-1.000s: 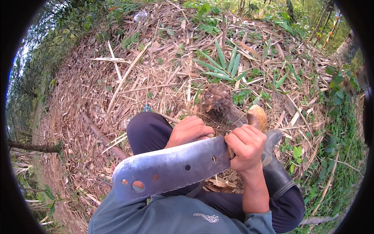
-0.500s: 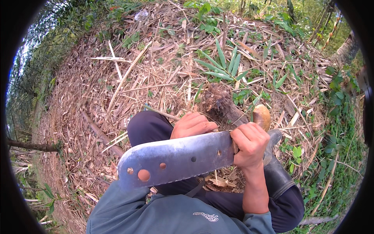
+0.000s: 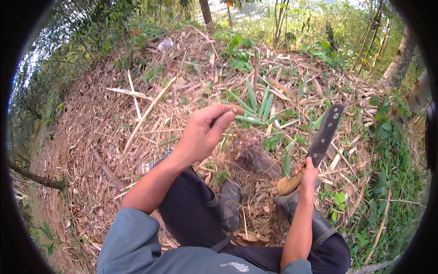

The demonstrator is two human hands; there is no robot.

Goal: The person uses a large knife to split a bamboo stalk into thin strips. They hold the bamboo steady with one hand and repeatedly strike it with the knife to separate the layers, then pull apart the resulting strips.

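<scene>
From my remote seat I watch the left hand [image 3: 203, 131] near the middle of the frame, its thumb and forefinger pressed together on a small pale-ended piece [image 3: 234, 110]; it may be a thin stick seen end-on, but the fingers hide too much for me to tell. A fingertip pinch seems to suit something that slim, and it leaves the end exposed toward me. Right of centre, the right hand [image 3: 309, 176] wraps the wooden handle [image 3: 289, 183] of a machete, with the bulbous butt toward the lower left and the dark, holed blade [image 3: 325, 135] slanting to the upper right. I judge that this grip near the blade gives close control, while the tilt points the tip away from both the left hand and the legs. Between the hands and beyond the boots, a weathered stump [image 3: 253, 154] lies in the leaf litter, touched by neither hand. The left boot [image 3: 231, 205] and right boot [image 3: 286, 206] stand apart at lower centre, which I would guess steadies the low seat. A green leaf sprig [image 3: 264, 104] lies just past the left fingertips.
</scene>
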